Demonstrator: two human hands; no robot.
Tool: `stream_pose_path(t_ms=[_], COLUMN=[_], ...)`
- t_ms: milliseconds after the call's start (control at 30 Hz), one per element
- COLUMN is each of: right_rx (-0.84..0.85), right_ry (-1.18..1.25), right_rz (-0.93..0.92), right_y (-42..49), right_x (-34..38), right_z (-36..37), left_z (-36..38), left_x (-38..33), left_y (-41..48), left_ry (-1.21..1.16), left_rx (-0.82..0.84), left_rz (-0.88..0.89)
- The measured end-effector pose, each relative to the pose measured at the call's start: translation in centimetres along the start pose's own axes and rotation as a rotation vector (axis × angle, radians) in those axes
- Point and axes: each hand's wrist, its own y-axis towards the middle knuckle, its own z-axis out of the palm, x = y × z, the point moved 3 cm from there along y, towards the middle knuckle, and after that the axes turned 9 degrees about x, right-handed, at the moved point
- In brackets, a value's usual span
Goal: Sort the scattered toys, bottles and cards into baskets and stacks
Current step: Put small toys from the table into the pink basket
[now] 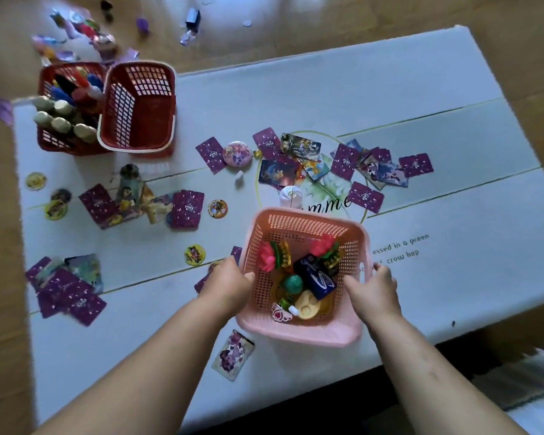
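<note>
The pink basket [343, 335] sits straight ahead of you on the near half of the mat [437, 146], held between your 2 hands. Your left hand [230, 282] grips the left rim with the thumb hooked over the edge. Your right hand [374, 287] grips the right rim, thumb inside and fingers curled round the outside. Neither hand is nearer, since the basket is centred between them. I cannot tell whether it rests on the mat or is just lifted.

Inside lie toys: red flower toys [268, 255], a dark blue box [316, 277], a green ball [292, 284] and a yellow piece [308, 306].

Just near-left of the basket lies 1 face-up card [233, 354], on your left hand's side. Beyond the far rim, more cards [299, 155] are spread loosely, some face up and some showing purple backs. Other loose clusters lie to the left [184, 210] and near-left [73, 296], with a few round discs [194, 254] among them.

At the far-left corner stand 2 red baskets, touching each other. One [44, 89] holds bottles [60, 122], and the other [139, 147] looks empty. More toys [102, 42] lie on the floor beyond.

If this basket is to join the red ones, the move runs away and to your left, so your left arm leads.
</note>
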Motion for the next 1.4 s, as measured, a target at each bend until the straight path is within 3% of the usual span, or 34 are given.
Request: stream_pose_path(t_ms=[167, 367, 533, 633, 767, 867, 1067, 1133, 1233, 1300, 1400], right_rx=[0.210, 0.300, 0.540, 0.477, 0.366, 0.305, 0.213, 0.183, 0.179, 0.302, 0.566], right_ry=[-0.015, -0.204, 0.061, 0.125, -0.324, -0.535, -0.661, -0.611, -0.198, -0.006, -0.033], right_rz=[0.016, -0.240, -0.391, -0.440, -0.526, -0.582, -0.620, -0.576, -0.628, -0.816, -1.031], right_y=[5.1, 7.8, 7.5, 8.6, 10.6, 11.4, 12.3, 12.3, 10.3, 7.0, 2.1], right_x=[-0.5, 2.7, 9.1, 12.0, 14.2, 15.5, 16.3, 16.0, 17.5, 19.5, 21.7], right_z=[-0.1, -2.6, -2.7, -1.2, 2.3, 4.9, 8.4, 8.9, 8.7, 9.0, 10.8], left_z=[2.1, 2.0, 0.6, -0.7, -2.4, -3.2, -4.0, -4.2, -4.3, -4.5, -4.6], left_x=[-0.7, -0.3, 2.5, 5.2, 9.1, 11.5, 13.8, 14.1, 13.9, 13.6, 13.3], left_y=[1.6, 1.4, -0.6, -1.5, -1.5, -0.7, 0.3, 0.4, 0.5, 0.5, 0.7], left_ry=[-0.059, -0.258, -0.655, -0.826, -0.925, -1.070, -1.255, -1.280, -1.305, -1.314, -1.298], left_rx=[-0.139, -0.214, -0.373, -0.538, -0.723, -0.765, -0.820, -0.821, -0.803, -0.799, -0.773], left_rz=[-0.095, -0.217, -0.270, -0.300, -0.387, -0.421, -0.429, -0.418, -0.396, -0.382, -0.353])
